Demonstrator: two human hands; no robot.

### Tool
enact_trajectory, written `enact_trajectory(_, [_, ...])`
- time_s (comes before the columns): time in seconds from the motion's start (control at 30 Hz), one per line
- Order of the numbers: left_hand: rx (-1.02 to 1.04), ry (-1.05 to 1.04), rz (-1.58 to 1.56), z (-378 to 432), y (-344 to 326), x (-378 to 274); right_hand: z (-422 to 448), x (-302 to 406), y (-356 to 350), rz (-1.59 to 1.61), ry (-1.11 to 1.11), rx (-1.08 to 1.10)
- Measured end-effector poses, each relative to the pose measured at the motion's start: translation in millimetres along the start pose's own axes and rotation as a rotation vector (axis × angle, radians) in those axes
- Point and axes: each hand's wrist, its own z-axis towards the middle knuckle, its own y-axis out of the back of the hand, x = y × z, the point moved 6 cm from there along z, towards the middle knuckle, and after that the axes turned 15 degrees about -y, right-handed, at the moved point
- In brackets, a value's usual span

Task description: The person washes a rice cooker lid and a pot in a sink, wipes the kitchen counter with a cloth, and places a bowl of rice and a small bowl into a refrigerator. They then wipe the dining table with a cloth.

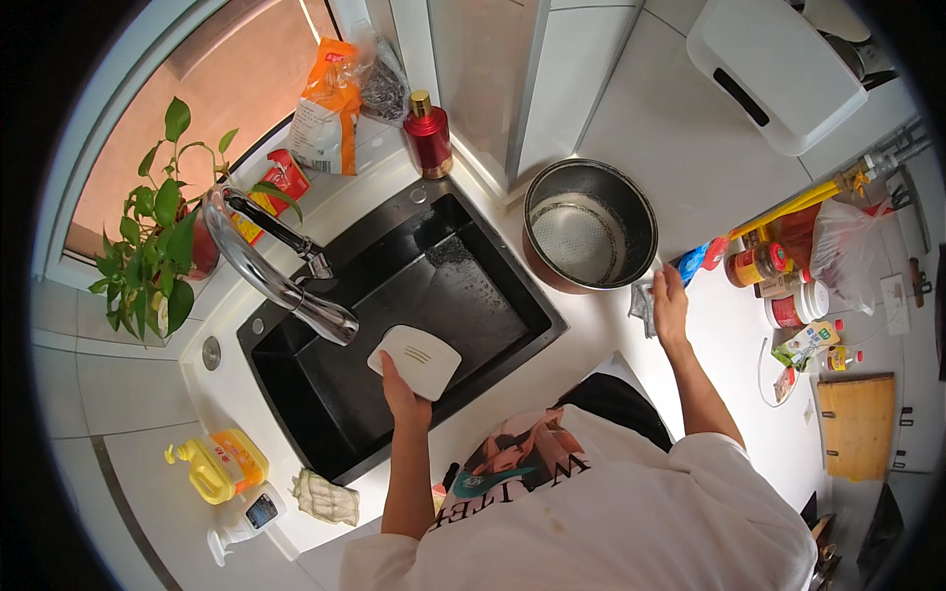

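My left hand (405,393) grips a white dish (417,360) by its near edge, tilted over the black sink (355,432). Three short lines mark the dish's pale surface. My right hand (671,306) is at the counter by the pot, its fingers closed on a crumpled grey cloth (644,310); the thumb is mostly hidden. Just beyond the cloth stands a deep metal pot (580,229) with a dark inner wall. A chrome faucet (325,314) arches over the sink, and I see no water stream from it.
A red bottle (429,140) stands at the sink's back corner. To the left are a potted plant (166,229), a yellow pump jug (225,465), a spray bottle (251,517) and a checked cloth (325,496). Several jars (754,266) and a cutting board (857,428) line the right side.
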Motion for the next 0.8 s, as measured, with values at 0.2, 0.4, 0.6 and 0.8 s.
enact_trajectory(0.2, [-0.048,-0.018,-0.014,-10.4,8.2,-8.1,-14.3,-16.5,-73.6,0.686,-1.025,0.740])
enact_trajectory(0.4, [-0.029,-0.054,-0.043,-13.9,17.7,-9.8,6.2,-20.6,-90.8,0.742,-0.913,0.779])
enact_trajectory(0.6, [-0.033,-0.053,-0.064,-22.3,28.3,-8.7,-38.0,10.7,-86.7,0.536,-0.583,0.655])
enact_trajectory(0.8, [0.051,-0.038,-0.075,-21.1,23.0,-2.7,-52.6,70.7,-84.2,0.285,-0.053,0.412])
